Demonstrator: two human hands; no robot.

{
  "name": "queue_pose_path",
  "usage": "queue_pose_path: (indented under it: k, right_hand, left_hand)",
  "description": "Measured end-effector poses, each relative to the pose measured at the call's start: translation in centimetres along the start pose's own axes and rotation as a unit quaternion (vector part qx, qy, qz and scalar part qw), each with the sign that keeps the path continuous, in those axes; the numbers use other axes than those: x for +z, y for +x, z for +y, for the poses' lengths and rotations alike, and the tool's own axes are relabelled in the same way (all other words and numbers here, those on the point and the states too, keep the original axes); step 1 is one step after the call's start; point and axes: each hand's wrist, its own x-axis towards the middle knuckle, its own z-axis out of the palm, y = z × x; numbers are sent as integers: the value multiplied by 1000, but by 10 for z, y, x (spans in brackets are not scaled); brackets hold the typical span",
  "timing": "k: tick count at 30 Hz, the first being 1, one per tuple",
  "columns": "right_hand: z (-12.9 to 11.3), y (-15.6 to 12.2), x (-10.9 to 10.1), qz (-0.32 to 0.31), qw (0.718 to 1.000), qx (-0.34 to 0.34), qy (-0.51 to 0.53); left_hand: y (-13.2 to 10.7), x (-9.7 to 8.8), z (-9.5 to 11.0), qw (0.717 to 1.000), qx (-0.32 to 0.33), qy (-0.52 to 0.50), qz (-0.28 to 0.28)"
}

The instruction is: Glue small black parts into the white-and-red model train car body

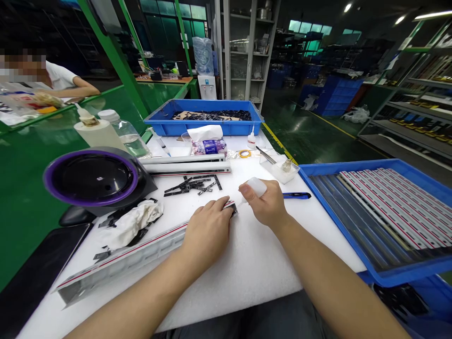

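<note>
My left hand [208,230] is wrapped over the far right end of a long white channel strip [141,249] with a red line along its edge. The strip lies slantwise on the white table. In my right hand [266,202] is a small white squeeze bottle [257,187], tilted so its thin nozzle points down and left toward the strip's end. I cannot tell whether the nozzle touches the strip. Small black clips [194,184] lie in a loose pile just beyond my left hand. Further back lie two more strips [187,168].
A blue tray [391,278] of strips stands at the right, and a blue bin [205,128] of black parts at the back. A purple-rimmed round device [92,176], crumpled cloth [136,223], blue cutter [296,195] and clear dish [282,172] surround the work. A person [60,77] sits left.
</note>
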Motion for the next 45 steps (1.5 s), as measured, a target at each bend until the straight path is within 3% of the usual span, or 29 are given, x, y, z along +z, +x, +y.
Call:
queue_pose_path:
  k: [45]
  right_hand:
    - [1,4,-4,12,1000,16,-19]
  left_hand:
    - [1,-1,-1,999,-15,-27,13]
